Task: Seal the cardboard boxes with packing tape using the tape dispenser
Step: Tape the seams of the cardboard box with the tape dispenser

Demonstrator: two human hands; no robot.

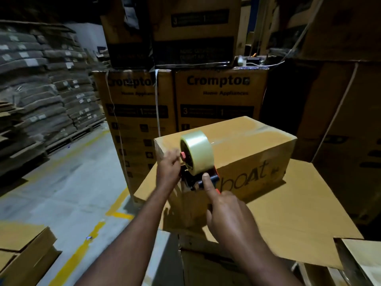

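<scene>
A brown cardboard box (243,145) printed "boAt" sits on a larger flat carton (288,203), with shiny tape along its top. A red and black tape dispenser (198,178) carrying a clear tape roll (196,151) is against the box's near left end. My right hand (224,211) grips the dispenser's handle, index finger stretched along it. At the box's left corner, beside the roll, my left hand (168,168) presses on the cardboard; its fingers are blurred.
Stacked "Crompton" cartons (220,96) rise right behind the box. More large cartons (346,120) stand at right. An open carton (22,250) lies at lower left. Grey floor with yellow lines (78,182) runs left, with piles of flattened cardboard (41,83) on pallets beyond.
</scene>
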